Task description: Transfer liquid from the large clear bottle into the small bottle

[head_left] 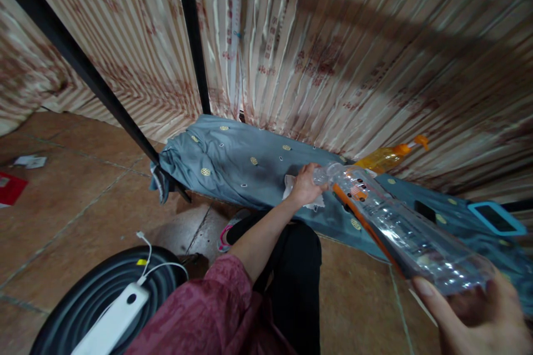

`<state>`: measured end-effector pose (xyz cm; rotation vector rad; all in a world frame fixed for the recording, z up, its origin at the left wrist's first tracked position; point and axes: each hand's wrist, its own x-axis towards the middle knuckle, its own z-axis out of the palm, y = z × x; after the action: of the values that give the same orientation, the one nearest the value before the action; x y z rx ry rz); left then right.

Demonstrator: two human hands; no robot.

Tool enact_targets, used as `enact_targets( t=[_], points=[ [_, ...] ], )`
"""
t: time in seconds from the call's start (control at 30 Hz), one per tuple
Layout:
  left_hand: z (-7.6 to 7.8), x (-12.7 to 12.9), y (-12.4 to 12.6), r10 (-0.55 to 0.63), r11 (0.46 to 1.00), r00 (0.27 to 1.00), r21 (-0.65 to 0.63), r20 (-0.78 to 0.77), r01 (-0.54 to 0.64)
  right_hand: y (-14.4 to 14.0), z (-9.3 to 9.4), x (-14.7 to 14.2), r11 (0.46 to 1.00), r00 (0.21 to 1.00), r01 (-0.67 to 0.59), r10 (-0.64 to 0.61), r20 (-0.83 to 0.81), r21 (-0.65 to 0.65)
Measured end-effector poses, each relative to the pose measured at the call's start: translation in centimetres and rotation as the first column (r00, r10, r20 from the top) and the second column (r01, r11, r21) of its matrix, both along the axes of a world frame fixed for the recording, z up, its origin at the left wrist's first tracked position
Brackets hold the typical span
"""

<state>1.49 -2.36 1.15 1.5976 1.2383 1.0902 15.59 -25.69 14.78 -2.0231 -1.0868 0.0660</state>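
Clear ribbed plastic bottle (400,227) — right hand (478,316) grips its base, left hand (306,186) pinches its neck — orange bottle (387,156) lies just behind.

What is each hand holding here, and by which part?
The right hand holds a clear plastic bottle by its base. The left hand grips the bottle's neck end, with a white tissue under the hand.

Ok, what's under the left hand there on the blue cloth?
A crumpled white tissue lies under the left hand, on the blue cloth. The hand covers most of it. The right hand holds the clear bottle by its base.
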Motion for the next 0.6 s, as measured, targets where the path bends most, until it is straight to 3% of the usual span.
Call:
enact_targets(
  t=[0.13, 0.4, 0.6],
  points=[
    [0.1, 0.0, 0.0, -0.003, 1.0, 1.0, 0.003, -0.003, 0.003, -0.3, 0.1, -0.4, 0.999, 1.0, -0.015, 0.016, 0.015, -0.039],
    [-0.1, 0.0, 0.1, -0.008, 1.0, 1.0, 0.003, -0.018, 0.008, -0.1, -1.6, 2.3, 0.995, 0.996, -0.085, 0.084, 0.03, 0.046],
    [-0.2, 0.0, 0.1, -0.002, 1.0, 1.0, 0.014, -0.012, 0.002, 0.0, -1.2, 1.8, 0.993, 0.993, -0.11, 0.108, 0.041, 0.049]
  ],
)
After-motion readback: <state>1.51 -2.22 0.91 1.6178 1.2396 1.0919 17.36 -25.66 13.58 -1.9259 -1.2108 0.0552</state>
